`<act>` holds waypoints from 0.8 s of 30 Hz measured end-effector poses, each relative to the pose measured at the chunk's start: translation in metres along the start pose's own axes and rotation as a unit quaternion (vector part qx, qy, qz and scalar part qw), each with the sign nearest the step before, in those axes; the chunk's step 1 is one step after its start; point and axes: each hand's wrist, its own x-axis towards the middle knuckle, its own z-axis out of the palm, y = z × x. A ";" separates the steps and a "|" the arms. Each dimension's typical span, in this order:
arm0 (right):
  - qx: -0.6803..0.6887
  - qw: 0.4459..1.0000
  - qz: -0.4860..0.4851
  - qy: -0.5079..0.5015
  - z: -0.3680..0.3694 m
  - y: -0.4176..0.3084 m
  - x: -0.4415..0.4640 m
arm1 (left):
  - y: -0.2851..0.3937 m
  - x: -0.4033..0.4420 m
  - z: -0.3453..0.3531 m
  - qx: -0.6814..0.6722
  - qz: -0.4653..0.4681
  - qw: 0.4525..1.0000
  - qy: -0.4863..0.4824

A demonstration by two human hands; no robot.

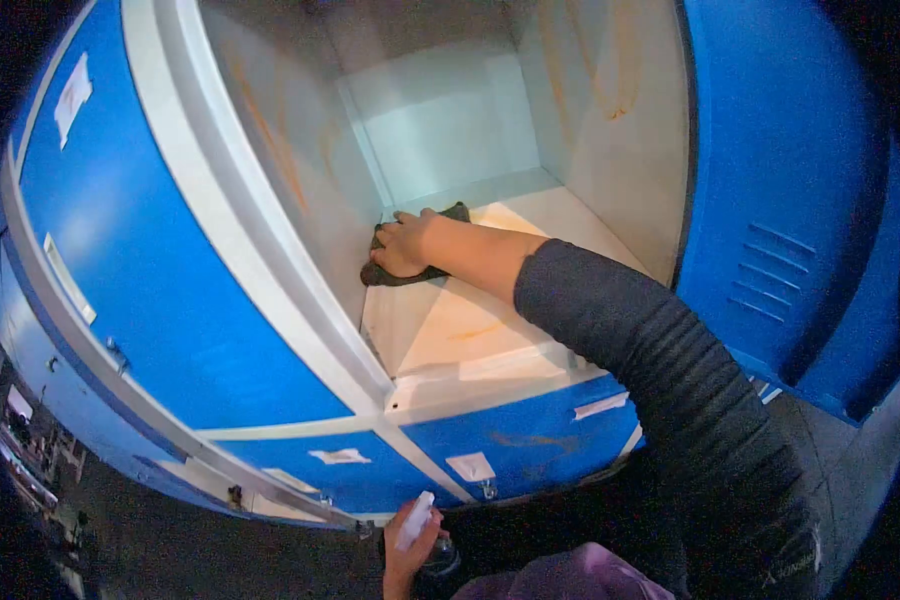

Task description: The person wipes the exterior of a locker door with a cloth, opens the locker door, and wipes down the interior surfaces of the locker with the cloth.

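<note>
My right hand (pixel 403 246), its arm in a dark sleeve, reaches into an open locker compartment (pixel 450 130). It presses a dark cloth (pixel 382 274) onto the compartment floor near the left wall, fingers bent over it. Parts of the cloth show on both sides of the hand. Low in the view, outside the locker, my left hand (pixel 402 560) is wrapped round a spray bottle (pixel 416 520) with a white spray head. Its clear body is partly hidden by the fingers. Orange-brown streaks mark the compartment's side walls and floor.
The blue locker door (pixel 790 180) with vent slots stands open on the right. Closed blue doors (pixel 210 300) with paper labels lie left and below. A raised white frame edge (pixel 490 372) runs along the compartment's front. Dark floor shows at lower left.
</note>
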 end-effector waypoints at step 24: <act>0.006 0.999 -0.016 0.044 0.003 0.023 0.027 | -0.026 0.004 0.003 -0.093 -0.042 0.994 0.039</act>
